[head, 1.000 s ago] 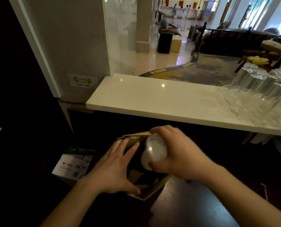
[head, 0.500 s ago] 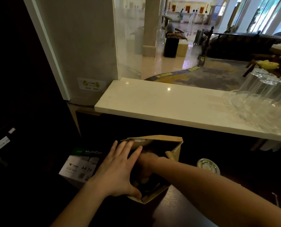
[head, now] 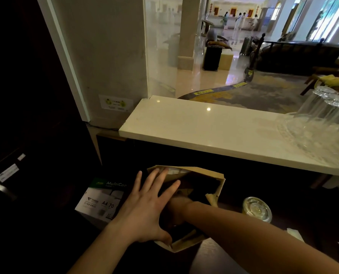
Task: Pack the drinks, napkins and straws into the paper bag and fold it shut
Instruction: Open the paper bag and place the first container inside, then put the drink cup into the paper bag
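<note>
A brown paper bag (head: 204,171) stands open on the dark lower counter. My left hand (head: 144,210) lies spread against its left wall, thumb hooked over the near rim, and holds the mouth open. My right hand (head: 178,207) reaches deep into the bag; only the wrist and forearm show, the fingers are hidden in the dark inside. The drink it carried is out of sight in the bag. A second drink (head: 257,211) with a clear lid stands just right of the bag. A pale napkin (head: 295,234) lies behind my right forearm.
A box of A4 copy paper (head: 103,200) sits left of the bag. Above runs a white stone counter (head: 204,131), with upturned glasses (head: 322,123) on a clear tray at its right end. A glass pane and a hotel lobby lie beyond.
My right hand has lowered the lidded drink from the bag's mouth down into the bag and sunk in past the wrist. The left hand has stayed on the bag.
</note>
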### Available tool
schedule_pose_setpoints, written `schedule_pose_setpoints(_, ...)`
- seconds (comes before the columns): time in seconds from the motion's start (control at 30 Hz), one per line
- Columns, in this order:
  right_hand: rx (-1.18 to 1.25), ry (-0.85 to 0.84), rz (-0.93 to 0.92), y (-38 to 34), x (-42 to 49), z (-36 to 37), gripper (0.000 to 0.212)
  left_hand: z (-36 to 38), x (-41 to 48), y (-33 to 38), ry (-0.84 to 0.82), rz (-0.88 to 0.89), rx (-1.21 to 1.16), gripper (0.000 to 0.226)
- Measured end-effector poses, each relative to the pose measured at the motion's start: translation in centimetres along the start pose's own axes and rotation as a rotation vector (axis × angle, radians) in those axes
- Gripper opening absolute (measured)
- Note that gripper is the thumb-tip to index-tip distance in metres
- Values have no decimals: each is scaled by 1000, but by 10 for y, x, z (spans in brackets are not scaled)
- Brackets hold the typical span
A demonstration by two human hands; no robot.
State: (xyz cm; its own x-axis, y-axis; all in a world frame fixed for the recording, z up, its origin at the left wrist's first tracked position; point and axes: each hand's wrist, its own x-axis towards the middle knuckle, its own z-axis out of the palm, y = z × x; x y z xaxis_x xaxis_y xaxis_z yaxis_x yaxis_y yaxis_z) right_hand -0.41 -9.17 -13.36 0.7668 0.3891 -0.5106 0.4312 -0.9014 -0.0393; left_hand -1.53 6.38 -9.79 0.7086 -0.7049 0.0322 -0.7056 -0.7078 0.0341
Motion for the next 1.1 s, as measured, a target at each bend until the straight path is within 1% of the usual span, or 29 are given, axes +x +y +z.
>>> schedule_pose_setpoints(0.03, -14, -19, -23, -1, 0, -1, 70, 0, 1, 0, 3, 1, -4, 138)
schedule_pose_setpoints(0.1, 45, -60, -4, -1, -4, -5, 64, 0, 2, -1, 4, -1, -14, 139)
schedule_pose_setpoints(0.17, 80, -43, -7, -1, -9, -10, 57, 0, 2, -1, 0, -4, -16, 138)
schedule_pose_setpoints(0.23, 80, 36, -29, -1, -18, -16, 53, -1, 3, -2, -2, -2, -23, 137)
schedule_pose_setpoints(0.33, -9, 221, -68, 1, -31, -25, 56, -2, 3, -2, 2, -1, -33, 136)
schedule_pose_setpoints(0.43, 41, 281, 21, 4, -47, -38, 51, -2, 4, -3, 15, -13, -61, 136)
schedule_pose_setpoints(0.5, 69, 356, 30, 10, -59, -43, 42, -1, 4, -5, 13, -22, -70, 139)
schedule_pose_setpoints(0.6, 111, 532, -39, 19, -87, -54, 30, 1, 4, -7, 9, -30, -78, 141)
schedule_pose_setpoints(0.67, 193, 646, -40, 29, -107, -61, 25, 1, 4, -7, 11, -27, -86, 141)
schedule_pose_setpoints(0.7, 281, 697, -25, 34, -117, -62, 22, 1, 4, -7, 12, -24, -84, 140)
schedule_pose_setpoints(0.8, 643, 964, 35, 57, -138, -51, 17, 0, 5, -6, 7, -26, -85, 141)
schedule_pose_setpoints(0.87, 768, 1119, 175, 81, -144, -31, 14, 1, 6, -6, 6, -32, -90, 142)
schedule_pose_setpoints(0.9, 763, 1131, 277, 96, -145, -18, 15, 2, 7, -5, 10, -36, -91, 141)
schedule_pose_setpoints(0.93, 729, 1078, 397, 113, -143, -4, 19, 2, 7, -5, 15, -41, -93, 141)
schedule_pose_setpoints(0.97, 670, 960, 524, 129, -141, 12, 29, 3, 7, -5, 20, -47, -95, 139)
schedule_pose_setpoints(1.03, 505, 630, 732, 153, -136, 42, 63, 4, 7, -4, 33, -61, -99, 138)
schedule_pose_setpoints(1.07, 452, 483, 795, 161, -134, 57, 80, 5, 7, -3, 38, -66, -97, 138)
schedule_pose_setpoints(1.1, 440, 376, 833, 166, -132, 70, 93, 5, 8, -2, 40, -69, -94, 138)
